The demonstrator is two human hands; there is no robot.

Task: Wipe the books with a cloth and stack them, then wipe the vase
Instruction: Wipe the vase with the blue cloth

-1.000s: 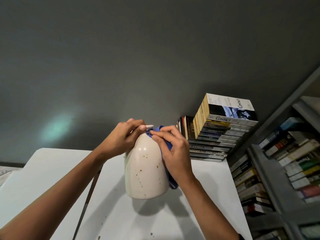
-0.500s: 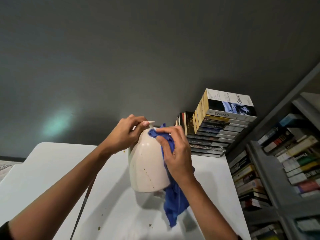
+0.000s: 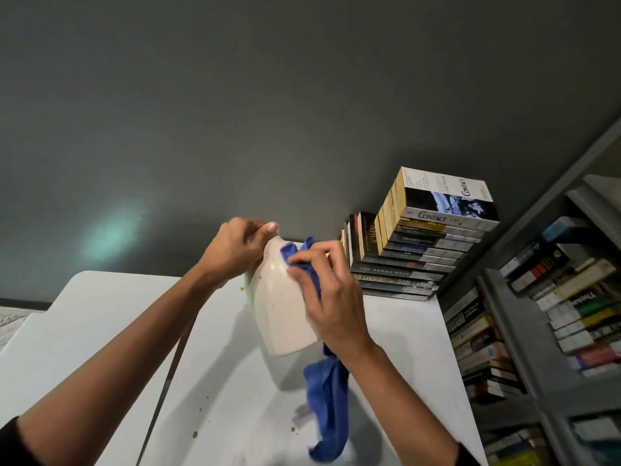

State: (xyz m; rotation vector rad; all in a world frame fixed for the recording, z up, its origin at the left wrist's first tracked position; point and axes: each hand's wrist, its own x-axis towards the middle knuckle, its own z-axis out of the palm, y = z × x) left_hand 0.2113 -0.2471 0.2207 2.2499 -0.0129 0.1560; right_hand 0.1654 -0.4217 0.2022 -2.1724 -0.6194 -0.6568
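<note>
One view only, a wide-angle camera worn on the head, facing forward and down across the white table (image 3: 100,331) toward the dark grey wall (image 3: 302,95). It sits close: the cream ceramic vase (image 3: 285,317) and blue cloth (image 3: 327,398) lie mid-frame, just before the lens.

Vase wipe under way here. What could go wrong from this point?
1. The vase is tilted and the left hand grips only its narrow neck; it may slip onto the table.
2. The cloth has a loose tail hanging below the right hand, near the vase's base, and could snag under it.
3. The book stack stands close behind the right hand; a wide stroke might knock it.
</note>
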